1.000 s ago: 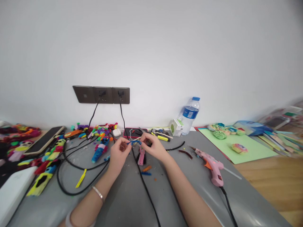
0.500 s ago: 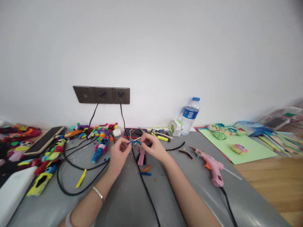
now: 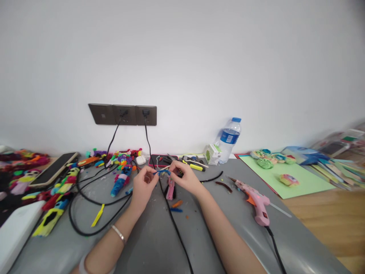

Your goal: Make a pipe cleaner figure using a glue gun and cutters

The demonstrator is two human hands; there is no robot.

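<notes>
Between my fingertips stretches a short blue pipe cleaner (image 3: 162,172), held level above the grey table. My left hand (image 3: 145,185) pinches its left end, and my right hand (image 3: 183,177) pinches the other end. Just below and behind the right fingers lies a pink and black fuzzy piece (image 3: 170,189), partly hidden. Nearer to me are an orange fuzzy scrap (image 3: 177,204) and a blue fuzzy scrap (image 3: 176,210). To the left of my left hand rests a blue fuzzy figure (image 3: 119,183).
A pink glue gun (image 3: 258,201) lies at right, its cord running forward. Black cables (image 3: 74,219) loop across the left side. Behind stand a water bottle (image 3: 229,140) and a small box (image 3: 212,154). Pliers and a yellow-handled cutter (image 3: 195,166) lie beyond my right hand; a phone (image 3: 54,169) lies left.
</notes>
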